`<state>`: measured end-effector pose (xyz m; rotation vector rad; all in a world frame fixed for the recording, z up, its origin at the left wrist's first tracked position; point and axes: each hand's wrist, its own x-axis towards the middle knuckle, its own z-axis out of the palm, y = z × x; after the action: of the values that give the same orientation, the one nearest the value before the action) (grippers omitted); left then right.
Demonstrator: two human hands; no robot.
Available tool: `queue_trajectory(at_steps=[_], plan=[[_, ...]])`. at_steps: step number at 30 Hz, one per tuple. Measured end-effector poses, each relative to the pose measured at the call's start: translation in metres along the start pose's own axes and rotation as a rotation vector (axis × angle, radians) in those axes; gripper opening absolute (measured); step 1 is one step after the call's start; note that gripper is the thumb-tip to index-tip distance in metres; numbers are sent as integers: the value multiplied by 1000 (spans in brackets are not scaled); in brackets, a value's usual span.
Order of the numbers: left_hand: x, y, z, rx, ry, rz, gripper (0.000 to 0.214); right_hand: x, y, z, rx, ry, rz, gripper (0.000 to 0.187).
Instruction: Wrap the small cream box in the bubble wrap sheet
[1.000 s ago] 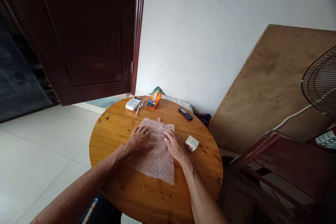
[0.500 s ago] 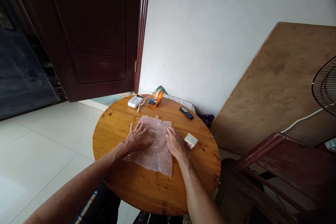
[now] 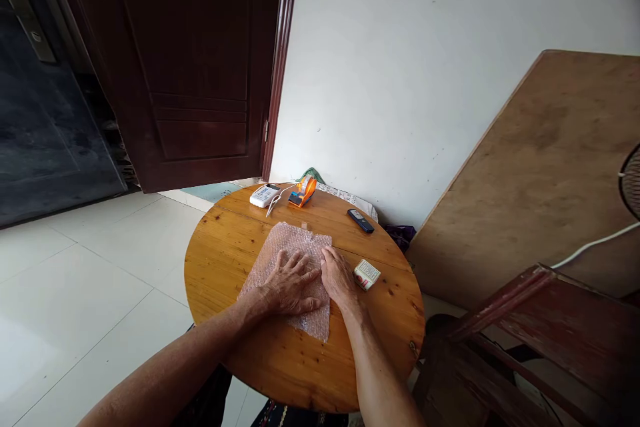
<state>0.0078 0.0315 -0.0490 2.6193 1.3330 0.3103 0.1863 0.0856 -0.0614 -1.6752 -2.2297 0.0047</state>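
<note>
A sheet of clear, pinkish bubble wrap (image 3: 270, 255) lies flat on the round wooden table (image 3: 215, 267). My left hand (image 3: 294, 282) rests palm down across its middle, fingers spread. At the sheet's right edge lies my right hand (image 3: 339, 275), its fingers stretched out over the edge and gripping nothing that I can see. Just right of that hand is a small printed box (image 3: 367, 274), white with a red mark. A short piece of brown tape (image 3: 305, 226) shows by the sheet's far edge.
Toward the back of the table stand an orange tape dispenser (image 3: 303, 192), a white device (image 3: 265, 195) with a cable, and a dark handheld device (image 3: 361, 221). A wooden chair (image 3: 530, 307) is at the right. Behind are a white wall (image 3: 380, 80) and a dark red door (image 3: 200, 80).
My left hand has slid right and nearer to me across the bubble wrap, toward my right hand. My right hand stays at the right edge. The whole view has shifted slightly.
</note>
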Motion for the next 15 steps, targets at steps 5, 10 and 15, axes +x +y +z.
queue_trajectory(at_steps=[5, 10, 15], plan=[[1, -1, 0, 1, 26, 16, 78, -1, 5, 4, 6, 60, -2, 44], [0, 0, -3, -22, 30, 17, 81, 1, 3, -4, 47, 154, -57, 42], [-1, 0, -5, -26, 11, 24, 83, -3, 9, -41, 30, 261, 3, 38]])
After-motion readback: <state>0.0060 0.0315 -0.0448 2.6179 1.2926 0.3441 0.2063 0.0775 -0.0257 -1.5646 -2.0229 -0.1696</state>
